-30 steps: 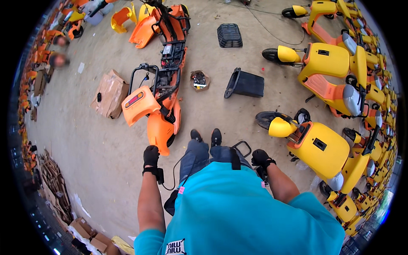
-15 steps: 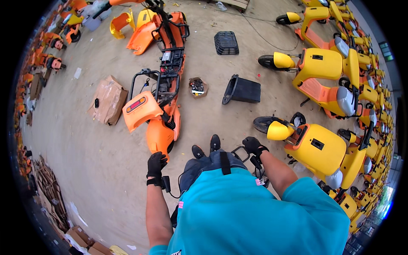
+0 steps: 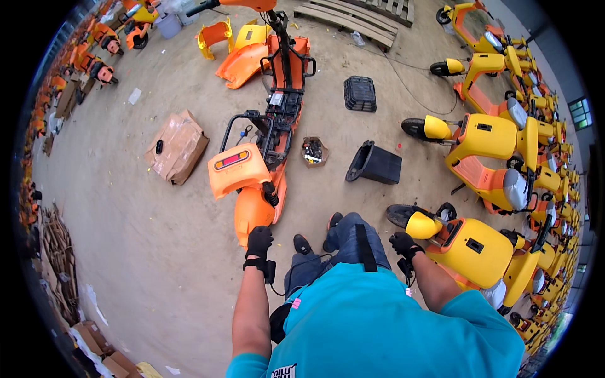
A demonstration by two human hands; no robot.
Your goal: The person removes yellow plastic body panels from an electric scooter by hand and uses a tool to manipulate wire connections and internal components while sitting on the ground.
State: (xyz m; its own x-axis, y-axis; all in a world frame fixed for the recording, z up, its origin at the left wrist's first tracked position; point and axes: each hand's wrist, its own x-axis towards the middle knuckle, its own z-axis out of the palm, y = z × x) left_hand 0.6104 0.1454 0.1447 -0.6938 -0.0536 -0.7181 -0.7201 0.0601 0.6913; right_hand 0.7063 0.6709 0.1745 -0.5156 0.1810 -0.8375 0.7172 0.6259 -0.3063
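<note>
My left hand (image 3: 259, 242), in a black glove, is curled closed beside the lower end of the orange rear fender (image 3: 251, 214) of a partly stripped scooter. Whether it touches the fender I cannot tell. Nothing shows in its fingers. My right hand (image 3: 404, 244), gloved in black too, hangs with curled fingers left of a yellow scooter's front fender (image 3: 423, 225), and I see nothing in it. The orange scooter's bare black frame (image 3: 285, 108) lies exposed, and its orange tail panel (image 3: 238, 169) carries a red lamp.
Right of the orange scooter are a small open box of parts (image 3: 314, 152), a black bin (image 3: 377, 163) on its side and a black crate (image 3: 360, 94). A flattened cardboard box (image 3: 177, 148) lies left. Yellow scooters (image 3: 484, 136) line the right; loose orange panels (image 3: 242, 65) lie beyond.
The view has shifted, so the scooters and boxes sit lower and further right. My feet stand further apart. The black metal loop beside my right hand no longer shows.
</note>
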